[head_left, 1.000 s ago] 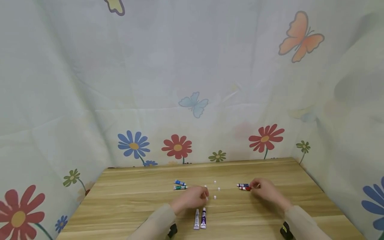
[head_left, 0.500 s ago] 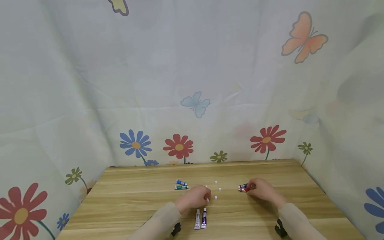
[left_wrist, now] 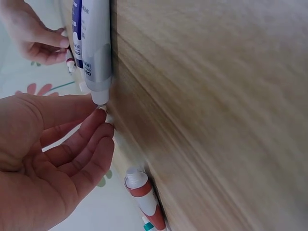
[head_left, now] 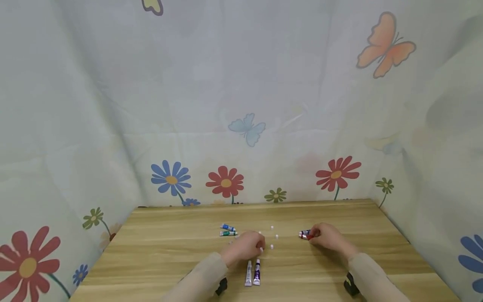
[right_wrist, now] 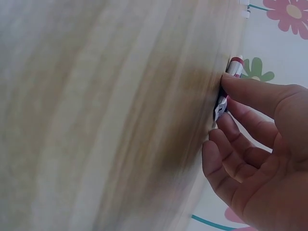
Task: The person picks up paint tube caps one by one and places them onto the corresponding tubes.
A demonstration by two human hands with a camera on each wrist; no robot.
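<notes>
In the head view my left hand (head_left: 245, 246) is low over the wooden table, its thumb and fingertips pinching a small white cap (head_left: 261, 250). The cap is mostly hidden by fingers in the left wrist view. Just nearer than this hand lie a silvery-white paint tube (head_left: 248, 274) and a purple paint tube (head_left: 257, 272), side by side. At the right, thumb and fingers of my right hand (head_left: 332, 239) pinch a red paint tube (head_left: 305, 236); a dark blue paint tube (head_left: 304, 232) lies right against it, partly hidden.
Blue (head_left: 227, 227) and green (head_left: 227, 233) paint tubes lie beyond my left hand. A red-banded tube (left_wrist: 144, 197) with a bare nozzle shows in the left wrist view. Several white caps (head_left: 276, 236) are scattered mid-table. A flowered curtain (head_left: 241, 167) hangs behind the table.
My left hand has shifted slightly right, its fingertips closing round the cap. My right hand has moved a little left and taken hold of the red tube, whose end has turned slightly.
</notes>
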